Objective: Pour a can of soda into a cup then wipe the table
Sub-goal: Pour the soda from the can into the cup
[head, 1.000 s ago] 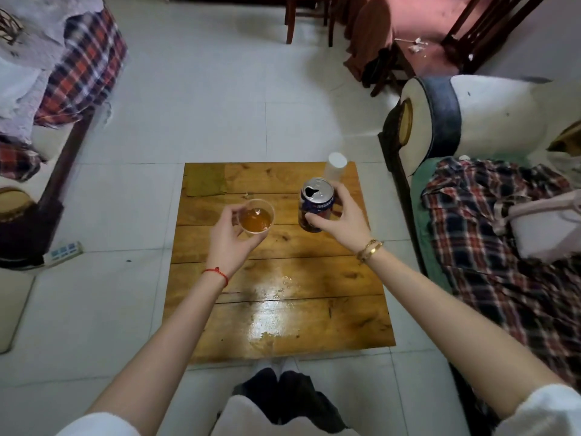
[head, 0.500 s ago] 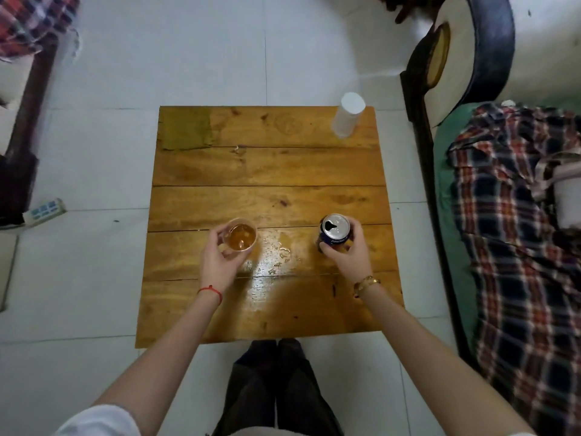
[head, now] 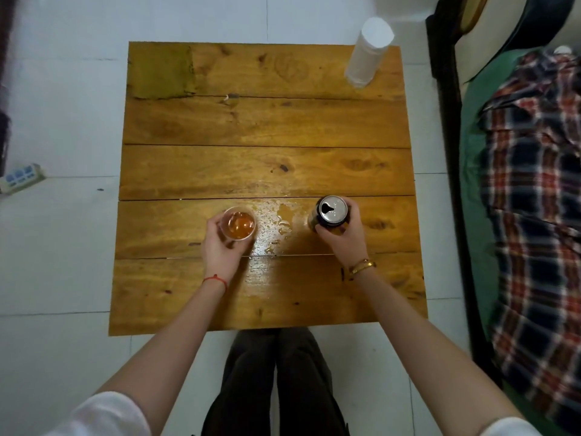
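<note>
Clear plastic cup of amber soda [head: 239, 227] is gripped by curled left hand [head: 220, 247]; opened dark aluminium can [head: 332, 214] is gripped by right hand [head: 344, 236]; both stand on wet wooden worktop [head: 267, 171].

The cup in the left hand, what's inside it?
The cup, gripped by the left hand, holds amber liquid. Its depth cannot be judged from above.

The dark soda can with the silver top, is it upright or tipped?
Upright: the dark soda can shows its round silver top with the opening, gripped by the right hand.
</note>
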`<state>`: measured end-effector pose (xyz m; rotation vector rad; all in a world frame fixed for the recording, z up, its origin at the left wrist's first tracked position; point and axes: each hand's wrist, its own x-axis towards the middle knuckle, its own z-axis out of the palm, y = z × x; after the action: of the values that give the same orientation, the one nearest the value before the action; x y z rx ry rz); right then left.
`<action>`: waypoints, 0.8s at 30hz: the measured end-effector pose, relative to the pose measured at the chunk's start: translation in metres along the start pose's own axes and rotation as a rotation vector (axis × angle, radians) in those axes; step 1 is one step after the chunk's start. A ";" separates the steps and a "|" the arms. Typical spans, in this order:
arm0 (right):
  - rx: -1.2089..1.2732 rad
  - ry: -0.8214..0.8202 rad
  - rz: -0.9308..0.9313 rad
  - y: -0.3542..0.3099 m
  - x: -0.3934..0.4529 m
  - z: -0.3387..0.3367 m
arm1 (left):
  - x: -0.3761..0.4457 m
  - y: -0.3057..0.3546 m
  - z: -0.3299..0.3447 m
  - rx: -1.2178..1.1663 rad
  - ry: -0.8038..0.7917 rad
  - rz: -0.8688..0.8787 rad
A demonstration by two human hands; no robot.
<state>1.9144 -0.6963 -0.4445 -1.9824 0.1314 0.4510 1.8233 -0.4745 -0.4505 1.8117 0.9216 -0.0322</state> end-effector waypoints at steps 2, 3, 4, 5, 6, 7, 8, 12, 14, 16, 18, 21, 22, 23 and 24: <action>-0.002 0.005 -0.008 0.004 0.001 0.003 | 0.001 -0.002 0.002 0.004 0.015 0.000; -0.002 0.009 -0.015 0.005 0.001 0.003 | 0.001 -0.003 0.003 -0.003 0.017 -0.005; 0.001 0.010 -0.023 0.005 0.001 0.003 | 0.002 -0.002 0.004 -0.009 0.015 -0.011; 0.002 0.010 -0.031 0.005 0.001 0.003 | 0.002 -0.002 0.005 -0.015 0.013 -0.013; 0.003 0.008 -0.038 0.006 0.001 0.002 | 0.002 -0.002 0.006 -0.015 0.013 -0.008; 0.002 0.002 -0.041 0.006 0.001 0.002 | 0.002 -0.001 0.007 -0.013 0.013 0.001; -0.003 -0.004 -0.041 0.006 0.001 0.001 | 0.002 0.000 0.007 -0.011 0.013 0.006; -0.026 -0.012 -0.044 0.011 -0.004 -0.001 | 0.003 -0.001 0.007 -0.005 0.000 0.004; -0.027 -0.015 -0.044 0.012 -0.006 -0.003 | 0.003 -0.003 0.006 -0.014 -0.014 0.001; -0.037 -0.016 -0.042 0.011 -0.007 -0.006 | 0.002 -0.007 0.005 -0.033 -0.022 -0.020; -0.051 -0.010 -0.037 0.008 -0.009 -0.007 | -0.003 -0.012 0.004 -0.005 0.002 -0.053; -0.068 0.009 -0.011 0.003 -0.010 -0.009 | -0.018 -0.022 0.005 0.014 0.077 -0.129; -0.063 0.011 0.007 0.001 -0.011 -0.009 | -0.024 -0.025 0.006 -0.006 0.084 -0.180; -0.052 0.009 0.030 -0.002 -0.013 -0.010 | -0.027 -0.028 0.008 -0.030 0.079 -0.251; -0.036 0.006 0.049 -0.006 -0.015 -0.012 | -0.030 -0.029 0.011 -0.055 0.054 -0.330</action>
<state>1.9051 -0.7058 -0.4293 -2.0198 0.1775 0.4821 1.7885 -0.4959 -0.4654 1.6010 1.2402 -0.1644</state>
